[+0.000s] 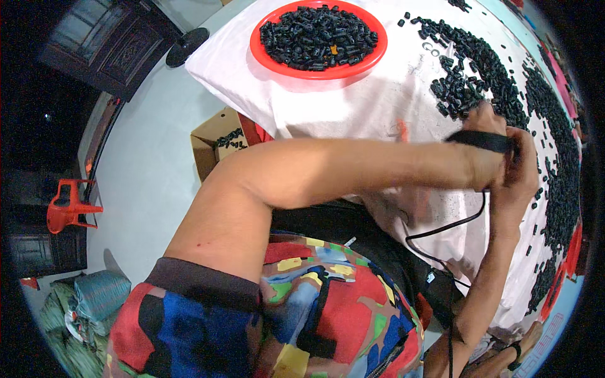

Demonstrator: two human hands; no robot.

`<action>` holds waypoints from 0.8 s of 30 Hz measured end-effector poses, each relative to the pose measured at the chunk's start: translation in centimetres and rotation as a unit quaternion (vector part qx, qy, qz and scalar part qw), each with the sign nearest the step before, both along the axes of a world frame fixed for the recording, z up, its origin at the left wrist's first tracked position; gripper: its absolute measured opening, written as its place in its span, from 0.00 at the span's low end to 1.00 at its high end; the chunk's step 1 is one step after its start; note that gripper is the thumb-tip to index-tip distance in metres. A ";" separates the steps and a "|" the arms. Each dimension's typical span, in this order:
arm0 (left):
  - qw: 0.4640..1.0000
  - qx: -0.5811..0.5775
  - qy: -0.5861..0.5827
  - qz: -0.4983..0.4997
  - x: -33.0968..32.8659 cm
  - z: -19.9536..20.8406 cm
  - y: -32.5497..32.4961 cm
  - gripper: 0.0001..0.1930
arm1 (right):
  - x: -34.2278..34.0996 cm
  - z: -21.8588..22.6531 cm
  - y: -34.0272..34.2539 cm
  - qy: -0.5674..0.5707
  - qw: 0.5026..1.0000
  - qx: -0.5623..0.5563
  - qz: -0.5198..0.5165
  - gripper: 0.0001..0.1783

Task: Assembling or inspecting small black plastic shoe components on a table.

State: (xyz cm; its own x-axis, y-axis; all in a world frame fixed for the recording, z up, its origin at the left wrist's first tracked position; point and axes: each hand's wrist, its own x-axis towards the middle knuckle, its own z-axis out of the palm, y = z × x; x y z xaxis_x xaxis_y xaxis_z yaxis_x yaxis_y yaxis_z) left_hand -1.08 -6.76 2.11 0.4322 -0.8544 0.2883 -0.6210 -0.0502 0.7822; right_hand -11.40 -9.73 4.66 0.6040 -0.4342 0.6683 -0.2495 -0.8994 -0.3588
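My left arm reaches across to the right, and my left hand [484, 118] is over the edge of a loose pile of small black plastic pieces [455, 88]. Its fingers are foreshortened and partly smeared, so what they hold cannot be made out. A black strap [474, 139] wraps around that wrist. My right hand [520, 165] comes up from below and is closed at the strap's right end, its fingertips partly hidden behind the left wrist. A thin black cable [449, 228] hangs below the hands and runs down toward my lap.
A red basin [254, 53] heaped with black pieces stands on the white cloth [353, 104]. More pieces [558, 170] spread along the right. Below the cloth's left edge sits a cardboard box [205, 135]. A red stool [72, 205] stands far left. Another person's hand [526, 343] shows lower right.
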 end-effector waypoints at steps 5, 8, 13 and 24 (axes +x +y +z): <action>0.951 -0.126 -0.280 -0.019 -1.9 0.2 3.3 0.18 | -0.7 1.1 1.2 -0.037 0.996 0.064 0.048 0.15; 0.988 -0.125 -0.067 -0.054 -2.2 1.8 5.3 0.23 | -0.5 1.4 2.2 -0.035 0.998 0.058 0.020 0.10; 0.946 -0.109 0.244 -0.181 -0.2 4.4 9.6 0.08 | 0.3 1.5 3.8 -0.052 0.994 0.080 0.046 0.13; 0.757 -0.192 0.601 -0.170 5.6 4.2 11.6 0.09 | 1.0 2.6 4.5 -0.037 0.992 0.041 0.112 0.13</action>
State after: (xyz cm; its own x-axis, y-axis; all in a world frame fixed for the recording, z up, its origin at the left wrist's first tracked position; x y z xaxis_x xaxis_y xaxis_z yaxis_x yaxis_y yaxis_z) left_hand 4.54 4.87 6.33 0.3522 -0.9286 0.1165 0.6258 0.3263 0.7085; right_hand -10.44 -5.19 7.24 0.6416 -0.3503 0.6823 -0.0174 -0.8960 -0.4436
